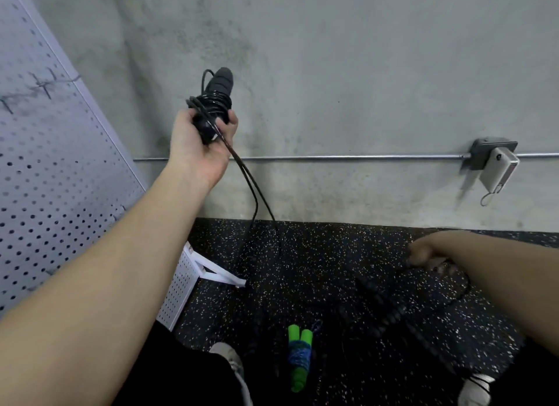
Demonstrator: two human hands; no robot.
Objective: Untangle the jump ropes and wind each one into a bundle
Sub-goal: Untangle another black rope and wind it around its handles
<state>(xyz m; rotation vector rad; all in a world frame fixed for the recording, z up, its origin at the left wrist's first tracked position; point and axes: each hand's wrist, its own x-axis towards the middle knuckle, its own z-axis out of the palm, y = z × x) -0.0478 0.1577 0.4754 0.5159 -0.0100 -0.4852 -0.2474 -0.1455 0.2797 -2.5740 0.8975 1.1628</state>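
Observation:
My left hand (202,145) is raised in front of the wall and grips the black handles of a jump rope (218,94), with several turns of black cord wound round them. Two strands of that cord (253,190) hang from my palm down to the floor. My right hand (423,251) is low at the right, blurred, its fingers curled round a black cord (453,296) that loops over the floor. A green-handled jump rope (299,357), wound into a bundle with blue cord, lies on the floor between my feet.
A white pegboard rack (45,169) leans at the left, its foot (217,274) on the speckled black rubber floor (326,272). A metal conduit (348,157) runs along the grey concrete wall to a junction box (491,154). My shoes (475,390) show at the bottom.

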